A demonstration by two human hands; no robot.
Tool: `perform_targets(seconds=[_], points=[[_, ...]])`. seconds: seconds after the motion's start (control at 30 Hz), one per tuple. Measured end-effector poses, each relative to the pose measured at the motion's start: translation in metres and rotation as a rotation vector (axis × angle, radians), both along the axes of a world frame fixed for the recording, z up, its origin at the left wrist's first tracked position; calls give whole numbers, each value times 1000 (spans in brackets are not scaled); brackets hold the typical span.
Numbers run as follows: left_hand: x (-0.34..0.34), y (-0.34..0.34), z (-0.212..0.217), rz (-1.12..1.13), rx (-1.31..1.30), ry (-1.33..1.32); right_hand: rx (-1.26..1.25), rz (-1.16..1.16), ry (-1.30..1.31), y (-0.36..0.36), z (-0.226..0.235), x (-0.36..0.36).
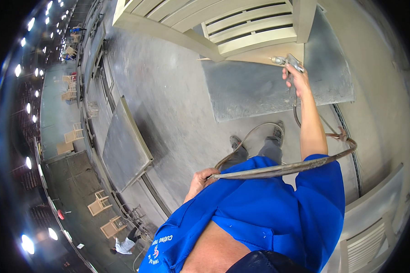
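My right hand (298,81) is wrapped round the handle of a metal spray gun (289,63), arm stretched forward. The gun's nozzle points left, close to the underside of a pale slatted wooden chair or bench (253,29) at the top of the view. A hose (296,113) runs down from the gun's grip. Near my waist, my left hand (201,181) is closed round a looped bundle of hose (282,169), which crosses in front of my body to the right. Part of the left hand's fingers is hidden behind the hose and sleeve.
Below the slatted piece lies a grey flat board (278,86). Another grey panel (126,145) stands by a floor rail (156,193) on the left. Several wooden chairs (99,203) and a person in white (124,245) are farther left. Pale slatted furniture (369,243) is at lower right.
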State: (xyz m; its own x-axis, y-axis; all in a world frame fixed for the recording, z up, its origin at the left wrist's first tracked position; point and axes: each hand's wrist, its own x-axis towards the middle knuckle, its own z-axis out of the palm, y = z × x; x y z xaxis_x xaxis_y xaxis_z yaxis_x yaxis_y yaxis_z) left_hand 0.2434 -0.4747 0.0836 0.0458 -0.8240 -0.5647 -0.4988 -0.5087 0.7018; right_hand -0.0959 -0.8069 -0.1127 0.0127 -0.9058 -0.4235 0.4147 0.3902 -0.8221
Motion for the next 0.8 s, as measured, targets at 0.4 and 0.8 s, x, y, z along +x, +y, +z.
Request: perform_targets(seconds=[0.4,0.8], points=[[115,51,-31,32,-174,33,278,-299,192,127,-83,131],[338,204,-98,205,-293,153,-85,-717,19,209,20,276]])
